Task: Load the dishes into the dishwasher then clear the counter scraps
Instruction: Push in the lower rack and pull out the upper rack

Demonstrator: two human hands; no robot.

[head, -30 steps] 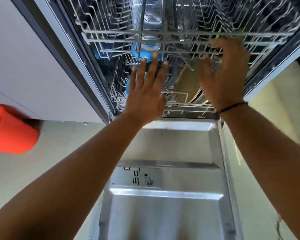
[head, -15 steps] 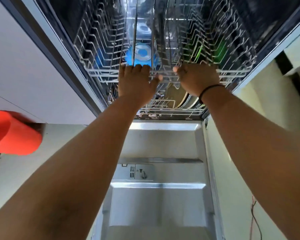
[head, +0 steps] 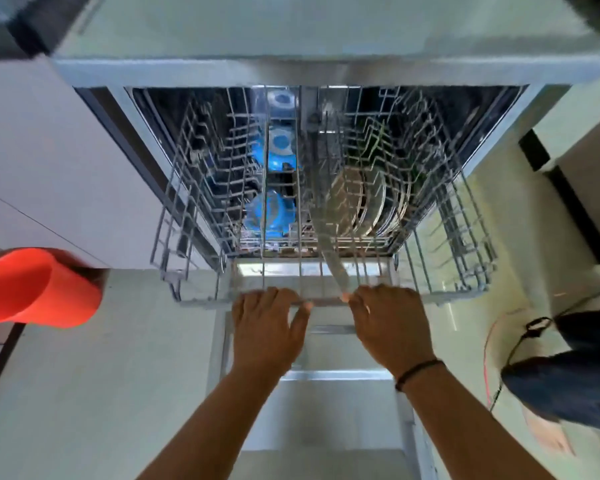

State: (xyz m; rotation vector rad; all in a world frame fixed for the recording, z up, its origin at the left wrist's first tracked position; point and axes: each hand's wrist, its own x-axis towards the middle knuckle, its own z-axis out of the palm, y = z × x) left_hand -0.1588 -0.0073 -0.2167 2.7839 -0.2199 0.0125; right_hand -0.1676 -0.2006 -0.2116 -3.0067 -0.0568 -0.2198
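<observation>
The dishwasher stands open with its steel door (head: 326, 420) folded down below me. Its grey wire upper rack (head: 194, 209) is slid out over the door and looks empty. My left hand (head: 265, 330) and my right hand (head: 390, 327) both grip the rack's front rail, side by side. Through the wires I see the lower rack holding blue bowls (head: 274, 209) on the left and upright plates (head: 364, 199) on the right. A long grey spray arm (head: 326, 230) runs under the upper rack.
An orange bucket (head: 39, 289) lies on the floor to the left. White cabinet fronts (head: 49, 161) flank the dishwasher on the left. At the right are my dark trouser leg (head: 575, 372), a bare foot and red and black cables (head: 492, 358) on the pale floor.
Both hands went from reaching open to gripping the upper rack's front rail, then drew the rack out toward me. My view pulled back and now takes in the countertop edge.
</observation>
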